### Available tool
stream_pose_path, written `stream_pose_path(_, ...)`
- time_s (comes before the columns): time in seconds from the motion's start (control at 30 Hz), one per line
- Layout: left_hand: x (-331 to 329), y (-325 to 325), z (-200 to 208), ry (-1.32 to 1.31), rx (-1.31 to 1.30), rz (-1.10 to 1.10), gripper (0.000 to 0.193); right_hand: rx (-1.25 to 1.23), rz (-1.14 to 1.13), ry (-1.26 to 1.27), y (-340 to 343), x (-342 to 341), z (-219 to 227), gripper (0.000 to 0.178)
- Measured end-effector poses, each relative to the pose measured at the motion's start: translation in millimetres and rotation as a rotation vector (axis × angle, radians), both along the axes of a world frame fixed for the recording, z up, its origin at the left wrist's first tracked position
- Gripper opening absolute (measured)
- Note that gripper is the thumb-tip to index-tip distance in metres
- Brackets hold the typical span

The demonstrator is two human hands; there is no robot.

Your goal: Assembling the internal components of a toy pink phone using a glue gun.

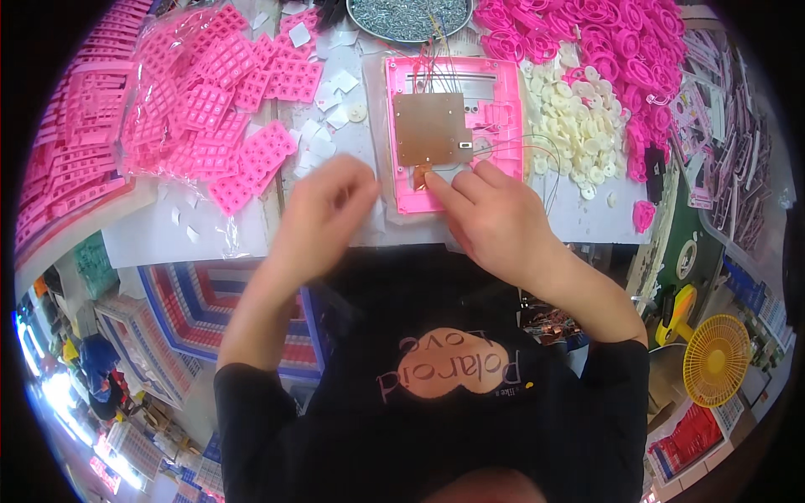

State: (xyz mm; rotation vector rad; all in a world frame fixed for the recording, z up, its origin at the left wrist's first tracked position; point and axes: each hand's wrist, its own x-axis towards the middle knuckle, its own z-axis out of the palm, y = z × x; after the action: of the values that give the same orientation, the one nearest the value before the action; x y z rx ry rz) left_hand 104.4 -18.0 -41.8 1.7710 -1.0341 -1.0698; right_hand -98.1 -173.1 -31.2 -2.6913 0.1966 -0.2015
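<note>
A pink plastic housing (510, 151) lies open in front of me, with a brown circuit board (429, 126) inside and thin wires running from its top and right side. My right hand (501, 214) reaches over the lower edge of the housing. Its index fingertip rests on a small copper-coloured strip (420, 178) just below the board; the other fingers are bent and apart. Left of the housing, my left hand (329, 210) hovers slightly blurred, fingers curled toward the thumb. Whatever it may hold is hidden.
Pink keypads (210, 109) are heaped at left, partly in clear plastic, beside scattered white paper squares (314, 138). A metal tray of screws (409, 18) stands behind the housing. White round parts (579, 117) and magenta rings (620, 42) are piled at right. A yellow fan (715, 360) stands lower right.
</note>
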Motion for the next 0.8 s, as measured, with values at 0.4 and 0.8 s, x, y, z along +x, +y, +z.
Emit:
stream_pose_path(0.4, 15, -67, -1, 0.505, -0.054, 0.091, 0.027, 0.005, -0.045, -0.054, -3, 11, -4, 0.037)
stream_pose_path(0.8, 7, -45, -2, 0.61, -0.196, 0.122, 0.027, 0.026, 0.175, 0.11, -15, 9, 12, 0.039)
